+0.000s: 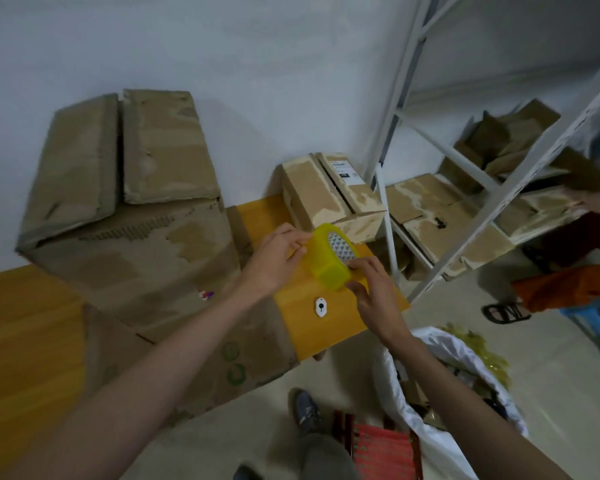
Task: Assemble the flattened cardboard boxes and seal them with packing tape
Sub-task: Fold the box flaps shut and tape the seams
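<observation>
Pale walls back an orange wooden table (pixel 326 327) bearing worn cardboard boxes (pixel 125 216). Above its near right end, both hands grasp a yellow packing-tape roll (pixel 328 258): left hand (pixel 274 261) pinching its far-left edge, right hand (pixel 371 289) gripping its near side

Dim, flat indoor light, soft picture.
You get no hard shadows or glare; wide-angle bending bows the shelf frame (pixel 465 161) at right, and edges smear, worst at far right.

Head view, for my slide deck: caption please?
Both hands, left and right, hold a yellow tape roll above a wooden table beside cardboard boxes.
</observation>
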`<state>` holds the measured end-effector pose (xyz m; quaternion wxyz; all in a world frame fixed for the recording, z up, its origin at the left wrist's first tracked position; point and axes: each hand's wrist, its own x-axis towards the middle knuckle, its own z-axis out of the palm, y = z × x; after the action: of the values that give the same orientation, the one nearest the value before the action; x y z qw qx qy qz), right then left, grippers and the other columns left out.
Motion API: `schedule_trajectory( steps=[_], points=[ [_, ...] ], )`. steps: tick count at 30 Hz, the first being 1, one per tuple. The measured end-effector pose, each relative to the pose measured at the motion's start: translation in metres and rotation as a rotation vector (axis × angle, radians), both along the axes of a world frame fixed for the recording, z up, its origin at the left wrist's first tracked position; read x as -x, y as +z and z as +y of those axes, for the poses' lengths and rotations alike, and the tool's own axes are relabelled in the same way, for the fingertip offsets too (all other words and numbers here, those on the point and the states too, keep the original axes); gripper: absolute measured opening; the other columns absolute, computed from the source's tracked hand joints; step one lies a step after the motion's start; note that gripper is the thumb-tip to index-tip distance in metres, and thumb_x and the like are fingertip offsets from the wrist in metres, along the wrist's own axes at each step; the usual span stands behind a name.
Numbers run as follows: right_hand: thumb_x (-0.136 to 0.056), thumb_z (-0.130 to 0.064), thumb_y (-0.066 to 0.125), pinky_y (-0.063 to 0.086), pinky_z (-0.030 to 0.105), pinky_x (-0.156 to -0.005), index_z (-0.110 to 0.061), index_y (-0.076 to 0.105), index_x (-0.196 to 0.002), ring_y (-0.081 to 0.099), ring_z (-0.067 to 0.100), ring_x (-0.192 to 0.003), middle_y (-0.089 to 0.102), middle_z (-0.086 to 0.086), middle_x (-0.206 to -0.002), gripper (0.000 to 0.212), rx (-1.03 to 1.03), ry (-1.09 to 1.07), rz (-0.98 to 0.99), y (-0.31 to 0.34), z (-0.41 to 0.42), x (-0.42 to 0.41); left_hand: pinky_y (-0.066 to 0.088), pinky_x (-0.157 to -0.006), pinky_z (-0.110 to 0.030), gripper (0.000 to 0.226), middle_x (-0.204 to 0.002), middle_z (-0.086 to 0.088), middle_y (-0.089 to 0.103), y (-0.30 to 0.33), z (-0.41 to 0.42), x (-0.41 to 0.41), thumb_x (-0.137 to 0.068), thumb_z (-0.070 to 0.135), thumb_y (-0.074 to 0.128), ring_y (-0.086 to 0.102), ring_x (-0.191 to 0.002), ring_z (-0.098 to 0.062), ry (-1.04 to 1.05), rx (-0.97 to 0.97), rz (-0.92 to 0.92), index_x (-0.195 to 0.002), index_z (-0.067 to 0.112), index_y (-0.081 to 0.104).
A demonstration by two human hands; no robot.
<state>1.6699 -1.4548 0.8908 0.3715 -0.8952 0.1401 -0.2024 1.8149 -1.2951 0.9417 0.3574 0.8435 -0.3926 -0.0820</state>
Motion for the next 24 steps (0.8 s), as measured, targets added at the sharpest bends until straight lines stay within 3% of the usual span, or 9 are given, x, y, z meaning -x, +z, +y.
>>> schedule_trajectory(
  steps=[7,11,15,19,24],
  points=[
    [-0.090,0.005,0.063,0.044,0.033,-0.086,0.001,0.061,-0.116,0.055,0.029,-0.109,0.057,0.013,-0.119,0.026,0.061,0.037,-0.071,0.030,0.045,0.012,0.052,-0.094,-0.037,0.021,-0.104,-0.005,0.067,0.033,0.049,0.019,-0.094,0.009,0.066,0.065,-0.092,-0.015,0.055,0.128,-0.058,-0.114,0.010,0.072],
    [-0.091,0.004,0.064,0.041,0.023,-0.087,0.001,0.062,-0.118,0.054,0.024,-0.109,0.057,0.012,-0.120,0.027,0.079,0.071,-0.088,0.039,0.069,0.014,0.054,-0.085,-0.037,0.018,-0.095,-0.003,0.066,0.047,0.077,0.019,-0.090,0.007,0.069,0.064,-0.084,-0.015,0.024,0.145,-0.143,-0.107,0.012,0.073],
    [-0.091,0.004,0.063,0.035,0.004,-0.082,0.000,0.062,-0.118,0.052,0.017,-0.104,0.053,0.001,-0.115,0.027,0.062,0.125,-0.109,0.048,0.089,0.015,0.048,-0.080,-0.020,0.028,-0.100,0.002,0.053,0.067,0.099,0.011,-0.092,0.006,0.066,0.055,-0.086,-0.007,-0.153,0.095,-0.226,-0.118,0.016,0.071],
    [-0.092,0.003,0.062,0.039,0.010,-0.080,-0.003,0.062,-0.120,0.054,0.016,-0.102,0.054,0.000,-0.114,0.028,0.038,0.169,-0.115,0.058,0.100,0.013,0.052,-0.081,-0.034,0.018,-0.100,0.002,0.055,0.083,0.115,0.004,-0.089,0.011,0.071,0.056,-0.090,-0.012,-0.218,0.073,-0.291,-0.105,0.016,0.077],
    [-0.093,0.002,0.061,0.041,0.014,-0.082,-0.004,0.062,-0.122,0.055,0.017,-0.105,0.056,0.003,-0.118,0.029,0.025,0.199,-0.102,0.068,0.104,0.016,0.054,-0.073,-0.035,0.011,-0.092,-0.001,0.068,0.090,0.127,0.004,-0.082,0.011,0.080,0.064,-0.083,-0.015,-0.186,0.203,-0.267,-0.092,0.013,0.081]
  ],
)
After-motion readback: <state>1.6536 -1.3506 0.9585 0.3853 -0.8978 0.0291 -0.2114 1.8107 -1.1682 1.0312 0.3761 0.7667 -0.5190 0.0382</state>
